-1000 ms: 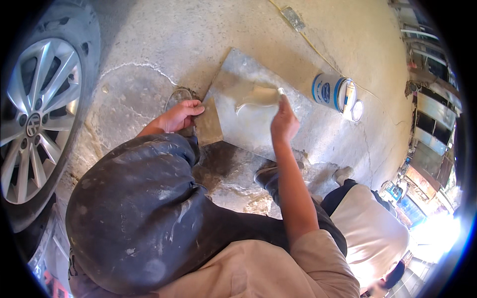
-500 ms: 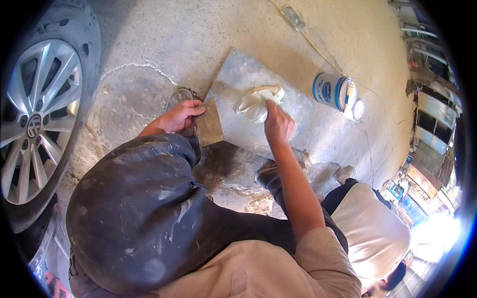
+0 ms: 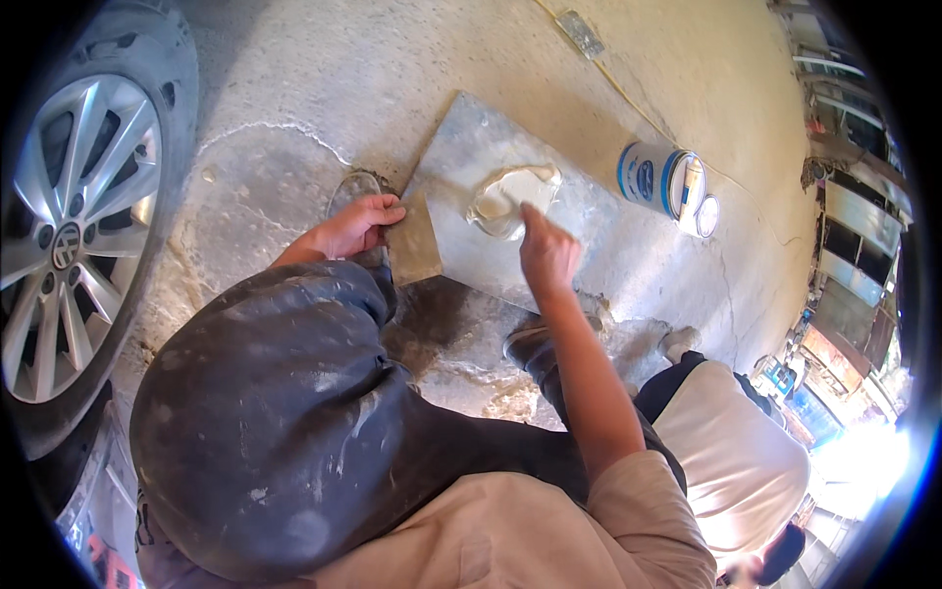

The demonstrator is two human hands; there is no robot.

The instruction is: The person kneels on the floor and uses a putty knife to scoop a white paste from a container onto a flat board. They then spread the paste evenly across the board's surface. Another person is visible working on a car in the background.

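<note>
A mound of cream-coloured paste [image 3: 505,199], smeared into a rounded patch, lies on a flat grey board [image 3: 469,133] on the floor. At the near right edge of the paste is my right hand [image 3: 549,255], fingers curled closed. Whatever it grips is hidden by the fist and the paste. My left hand [image 3: 365,224] pinches the upper left corner of a flat, tan, four-sided sheet [image 3: 416,242] between thumb and fingers. That sheet overlaps the board's left edge.
A white and blue can [image 3: 648,177] stands right of the board, its lid beside it. A yellow cord [image 3: 620,90] crosses the floor behind. A car wheel [image 3: 78,236] rises at far left. Another person [image 3: 731,447] is close on my right. My shoes flank the board's near side.
The paste has been spread flatter and rounder, with a smoother middle. My right hand has shifted slightly left; my left hand still holds the tan sheet in nearly the same place.
</note>
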